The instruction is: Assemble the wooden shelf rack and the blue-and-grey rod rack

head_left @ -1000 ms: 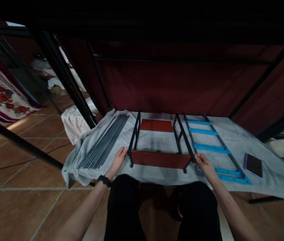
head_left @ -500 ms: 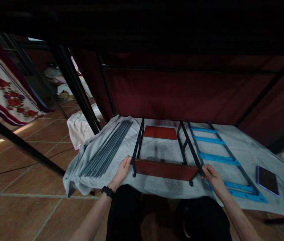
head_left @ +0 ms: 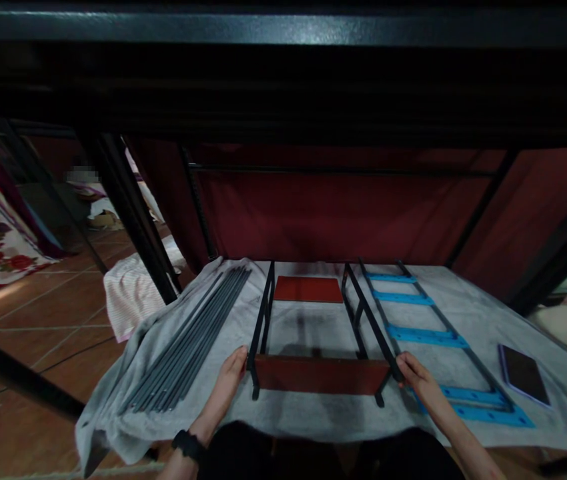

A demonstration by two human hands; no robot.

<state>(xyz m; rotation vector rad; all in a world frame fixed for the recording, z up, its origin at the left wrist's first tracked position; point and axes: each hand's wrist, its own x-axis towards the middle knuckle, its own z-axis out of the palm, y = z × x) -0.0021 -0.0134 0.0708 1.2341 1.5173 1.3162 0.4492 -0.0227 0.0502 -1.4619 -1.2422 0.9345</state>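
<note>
Between my hands rests a black metal frame (head_left: 264, 300) with a reddish-brown board (head_left: 321, 375) standing on edge across its near end. My left hand (head_left: 234, 365) has its fingers closed on the frame's near left corner. At the near right corner, my right hand (head_left: 413, 371) grips the other side bar. A second reddish-brown board (head_left: 308, 289) shows at the frame's far end; I cannot tell whether it is joined to it. Left of the frame lies a bundle of grey metal rods (head_left: 191, 343). To the right is a dark ladder-like frame with blue crosspieces (head_left: 426, 335).
A grey cloth (head_left: 303, 420) covers the low surface. A phone or tablet (head_left: 523, 375) lies at its right. Dark bars (head_left: 283, 27) run overhead, with a dark post (head_left: 136, 220) at left. A maroon curtain (head_left: 348, 217) hangs behind. A cable (head_left: 58, 363) crosses the tiled floor.
My view has tilted up and shifted, so the surface sits lower in the picture and an overhead bar shows. Both hands stay on the black frame, which looks hardly moved on the cloth.
</note>
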